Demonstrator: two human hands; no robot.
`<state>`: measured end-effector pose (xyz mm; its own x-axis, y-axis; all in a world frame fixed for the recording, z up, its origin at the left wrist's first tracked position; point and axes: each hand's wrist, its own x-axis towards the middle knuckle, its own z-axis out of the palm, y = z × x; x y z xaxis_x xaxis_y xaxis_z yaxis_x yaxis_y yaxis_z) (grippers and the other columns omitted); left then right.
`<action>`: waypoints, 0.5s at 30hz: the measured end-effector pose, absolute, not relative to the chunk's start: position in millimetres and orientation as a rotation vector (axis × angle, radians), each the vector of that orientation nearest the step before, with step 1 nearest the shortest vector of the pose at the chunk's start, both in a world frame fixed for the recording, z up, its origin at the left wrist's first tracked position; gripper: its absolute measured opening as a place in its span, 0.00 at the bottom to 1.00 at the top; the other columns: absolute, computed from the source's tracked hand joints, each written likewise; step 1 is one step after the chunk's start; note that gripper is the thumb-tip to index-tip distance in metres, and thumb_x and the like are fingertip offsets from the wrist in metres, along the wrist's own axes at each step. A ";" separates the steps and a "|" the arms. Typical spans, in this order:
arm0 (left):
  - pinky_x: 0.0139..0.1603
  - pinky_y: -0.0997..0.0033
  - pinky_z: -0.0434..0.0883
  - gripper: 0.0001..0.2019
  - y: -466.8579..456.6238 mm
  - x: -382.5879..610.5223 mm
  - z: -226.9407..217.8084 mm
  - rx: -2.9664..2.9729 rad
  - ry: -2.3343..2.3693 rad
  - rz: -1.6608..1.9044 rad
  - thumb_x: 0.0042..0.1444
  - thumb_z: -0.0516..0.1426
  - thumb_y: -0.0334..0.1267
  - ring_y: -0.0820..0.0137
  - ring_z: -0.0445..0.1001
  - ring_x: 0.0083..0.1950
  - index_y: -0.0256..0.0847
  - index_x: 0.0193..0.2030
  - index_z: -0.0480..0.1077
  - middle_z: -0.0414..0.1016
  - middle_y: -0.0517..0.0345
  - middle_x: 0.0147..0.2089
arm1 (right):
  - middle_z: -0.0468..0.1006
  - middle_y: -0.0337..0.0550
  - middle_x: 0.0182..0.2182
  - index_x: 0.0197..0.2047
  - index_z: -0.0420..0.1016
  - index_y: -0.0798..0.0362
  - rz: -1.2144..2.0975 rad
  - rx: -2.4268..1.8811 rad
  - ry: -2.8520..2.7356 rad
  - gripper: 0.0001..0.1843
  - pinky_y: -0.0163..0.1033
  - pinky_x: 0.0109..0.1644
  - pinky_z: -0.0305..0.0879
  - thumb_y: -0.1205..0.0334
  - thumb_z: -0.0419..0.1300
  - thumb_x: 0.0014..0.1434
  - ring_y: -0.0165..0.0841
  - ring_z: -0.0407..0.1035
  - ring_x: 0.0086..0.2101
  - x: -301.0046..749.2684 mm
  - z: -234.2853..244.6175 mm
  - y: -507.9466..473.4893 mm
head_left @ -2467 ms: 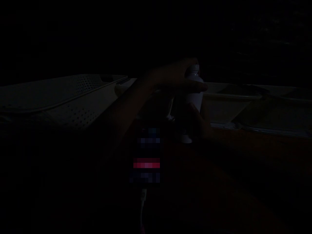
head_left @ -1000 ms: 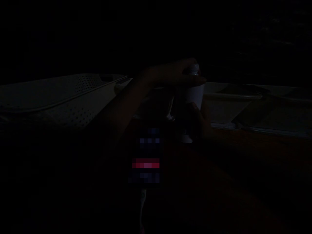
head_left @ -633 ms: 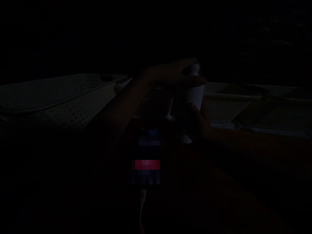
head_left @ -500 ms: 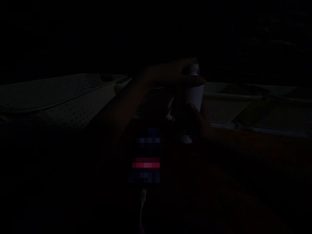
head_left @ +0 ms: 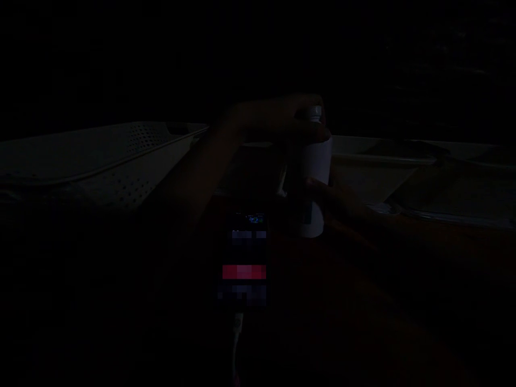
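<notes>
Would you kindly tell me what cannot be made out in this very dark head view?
- White plastic bottle: label unreadable, too dark and partly under the right hand.
- Bottle cap: mostly covered by the left hand; on or off, cannot tell.
- Lit phone screen: blurred out.
- White cable: cut off by the bottom edge.
- Perforated white panel: what it is, lost in darkness.

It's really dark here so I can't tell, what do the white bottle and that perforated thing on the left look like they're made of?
The white bottle looks like smooth, opaque plastic, faintly glossy with an even tone. The perforated panel looks like pale moulded plastic, matte, with regular rows of small holes and a raised rim; the dim light leaves metal possible.
</notes>
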<state>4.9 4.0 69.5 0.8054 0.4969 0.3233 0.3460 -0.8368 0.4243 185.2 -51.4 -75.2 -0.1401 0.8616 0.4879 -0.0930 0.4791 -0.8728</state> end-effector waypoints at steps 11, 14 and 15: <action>0.37 0.72 0.68 0.21 1.9 3.4 70.5 2.652 0.568 0.584 0.60 0.63 0.46 0.69 0.74 0.44 0.36 0.55 0.70 0.74 0.53 0.50 | 0.85 0.48 0.48 0.65 0.71 0.44 1.006 -0.735 -1.534 0.44 0.63 0.53 0.81 0.48 0.80 0.47 0.52 0.81 0.49 191.5 -66.3 -54.0; 0.40 0.67 0.70 0.22 3.5 4.8 70.5 2.640 0.551 0.603 0.58 0.63 0.46 0.67 0.73 0.46 0.35 0.55 0.70 0.74 0.50 0.52 | 0.86 0.48 0.44 0.63 0.73 0.45 1.007 -0.763 -1.531 0.41 0.62 0.50 0.82 0.46 0.79 0.48 0.53 0.81 0.47 192.7 -70.6 -49.9; 0.42 0.64 0.71 0.22 4.3 5.6 70.5 2.644 0.551 0.602 0.57 0.63 0.48 0.66 0.73 0.47 0.37 0.54 0.71 0.75 0.50 0.54 | 0.86 0.48 0.42 0.61 0.74 0.46 0.988 -0.772 -1.529 0.39 0.61 0.50 0.82 0.45 0.79 0.49 0.53 0.82 0.47 193.2 -72.7 -47.9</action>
